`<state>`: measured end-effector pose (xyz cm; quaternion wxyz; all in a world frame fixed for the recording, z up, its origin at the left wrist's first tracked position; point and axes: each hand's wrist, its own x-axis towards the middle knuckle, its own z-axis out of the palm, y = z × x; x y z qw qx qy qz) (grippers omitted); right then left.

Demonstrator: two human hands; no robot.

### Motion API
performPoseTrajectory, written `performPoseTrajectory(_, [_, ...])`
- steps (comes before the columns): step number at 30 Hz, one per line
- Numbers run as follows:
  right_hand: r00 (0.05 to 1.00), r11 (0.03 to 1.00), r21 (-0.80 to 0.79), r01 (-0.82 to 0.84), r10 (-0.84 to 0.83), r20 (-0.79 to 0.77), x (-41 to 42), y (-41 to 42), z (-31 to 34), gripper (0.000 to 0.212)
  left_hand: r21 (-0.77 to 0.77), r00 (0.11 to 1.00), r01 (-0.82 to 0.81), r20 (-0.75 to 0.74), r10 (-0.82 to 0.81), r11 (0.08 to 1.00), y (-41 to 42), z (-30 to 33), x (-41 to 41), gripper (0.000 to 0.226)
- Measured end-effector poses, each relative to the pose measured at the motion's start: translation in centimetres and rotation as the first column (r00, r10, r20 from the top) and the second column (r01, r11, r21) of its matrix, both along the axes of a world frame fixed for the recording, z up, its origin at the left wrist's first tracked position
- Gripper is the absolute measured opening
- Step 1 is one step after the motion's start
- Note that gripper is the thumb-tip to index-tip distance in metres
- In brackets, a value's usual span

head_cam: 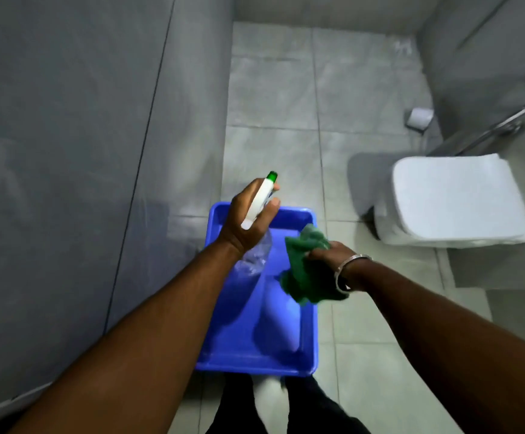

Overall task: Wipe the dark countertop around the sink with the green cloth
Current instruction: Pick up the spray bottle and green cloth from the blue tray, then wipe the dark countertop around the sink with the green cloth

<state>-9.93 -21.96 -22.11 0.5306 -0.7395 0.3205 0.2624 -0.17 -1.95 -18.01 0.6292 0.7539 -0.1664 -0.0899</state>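
A clear spray bottle (256,236) with a white, green-tipped head was held in the left hand (248,217), the grip wrapped tight about its neck. The green cloth (305,264) was bunched in the right hand (330,255), the grip closed on it, a metal bangle (345,270) worn at that wrist. Both were held above a blue tub (308,355) that stood on the grey tiled floor (270,104). A white toilet (455,198) with its lid down was seen to the far right. A grey wall (67,120) was seen to the left.
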Motion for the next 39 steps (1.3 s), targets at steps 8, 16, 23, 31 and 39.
performPoseTrajectory(8, [0.729,0.839,0.413,0.354,-0.524,0.44,10.2,-4.2,17.5,0.017,-0.079,0.996,0.09,0.017,-0.089,0.993,-2.0,8.8,2.9,0.028])
performPoseTrajectory(16, [0.565,0.768,0.514,0.381,-0.634,0.529,14.5,-5.7,26.2,0.023,-0.002,1.0,0.028,0.001,-0.028,1.0,-4.0,15.3,4.7,0.009])
performPoseTrajectory(23, [0.605,0.824,0.465,0.323,-0.558,0.568,14.6,-6.2,27.4,0.016,0.031,0.995,0.098,0.025,-0.099,0.995,-3.2,16.4,4.6,0.036])
performPoseTrajectory(31, [0.604,0.839,0.447,0.31,-0.537,0.589,14.8,-6.4,27.4,0.017,-0.03,0.997,-0.075,0.013,0.075,0.997,-4.3,14.8,3.5,0.03])
performPoseTrajectory(39, [0.682,0.853,0.44,0.283,-0.501,0.533,12.7,-5.6,24.9,0.022,-0.002,0.992,-0.121,-0.045,0.121,0.993,-1.6,7.6,1.8,0.033])
